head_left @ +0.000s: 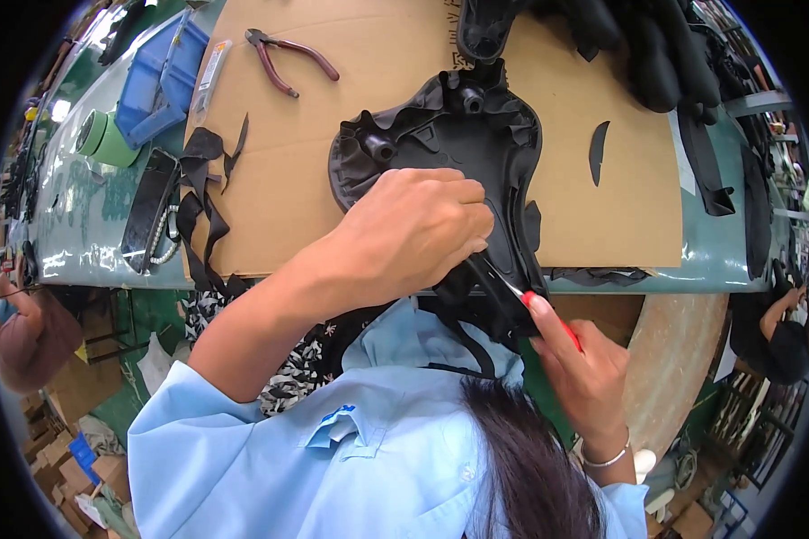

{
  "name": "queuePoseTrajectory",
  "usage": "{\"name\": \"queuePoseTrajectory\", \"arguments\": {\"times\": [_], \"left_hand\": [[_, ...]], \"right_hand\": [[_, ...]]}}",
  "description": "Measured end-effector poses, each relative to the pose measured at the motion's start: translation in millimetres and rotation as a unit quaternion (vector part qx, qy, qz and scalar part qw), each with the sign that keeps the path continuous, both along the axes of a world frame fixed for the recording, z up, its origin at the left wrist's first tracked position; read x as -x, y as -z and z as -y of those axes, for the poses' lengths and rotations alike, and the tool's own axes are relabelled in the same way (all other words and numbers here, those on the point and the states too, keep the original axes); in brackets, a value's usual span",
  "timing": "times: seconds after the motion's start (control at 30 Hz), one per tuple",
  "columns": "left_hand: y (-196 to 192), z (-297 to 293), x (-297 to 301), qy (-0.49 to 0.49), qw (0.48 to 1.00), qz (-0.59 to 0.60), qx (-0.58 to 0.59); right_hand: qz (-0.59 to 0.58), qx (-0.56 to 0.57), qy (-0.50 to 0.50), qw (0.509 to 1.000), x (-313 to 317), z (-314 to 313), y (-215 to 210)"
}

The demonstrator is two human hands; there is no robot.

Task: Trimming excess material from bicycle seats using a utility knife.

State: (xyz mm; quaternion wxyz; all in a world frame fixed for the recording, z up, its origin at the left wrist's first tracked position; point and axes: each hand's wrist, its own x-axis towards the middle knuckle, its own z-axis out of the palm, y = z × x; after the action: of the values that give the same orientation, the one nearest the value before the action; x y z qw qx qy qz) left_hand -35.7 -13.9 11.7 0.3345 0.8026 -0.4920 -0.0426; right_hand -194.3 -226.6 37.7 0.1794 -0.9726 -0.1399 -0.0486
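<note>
A black saddle-shaped shell (pixel 436 148) lies hollow side up in front of me, its wide end away and its narrow end towards my body. Black covering material (pixel 503 310) is folded over its rim. My left hand (pixel 427 220) is closed over the narrow part, fingertips pinching the covering at its edge; the pinched bit is mostly hidden. On the right, my right hand (pixel 584 373) grips a red-handled knife (pixel 562 331). The thin metal blade points up and left, its tip at the covering just below my left fingertips.
Cardboard (pixel 279 189) covers the green table. Cutting pliers (pixel 288 58), black scraps (pixel 211 198), a blue bin (pixel 162 81), a green tape roll (pixel 108 139) and a phone (pixel 150 207) lie left. More black shells (pixel 647 54) are piled far right. Other people sit at both sides.
</note>
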Motion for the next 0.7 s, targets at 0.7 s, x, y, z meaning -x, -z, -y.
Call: {"name": "queuePoseTrajectory", "arguments": {"times": [0.7], "left_hand": [[-5.8,45.7,-43.1,-0.041,0.956,-0.291,-0.010]], "right_hand": [[-0.318,-0.621,0.270,0.664,-13.6,-15.9,-8.3]]}}
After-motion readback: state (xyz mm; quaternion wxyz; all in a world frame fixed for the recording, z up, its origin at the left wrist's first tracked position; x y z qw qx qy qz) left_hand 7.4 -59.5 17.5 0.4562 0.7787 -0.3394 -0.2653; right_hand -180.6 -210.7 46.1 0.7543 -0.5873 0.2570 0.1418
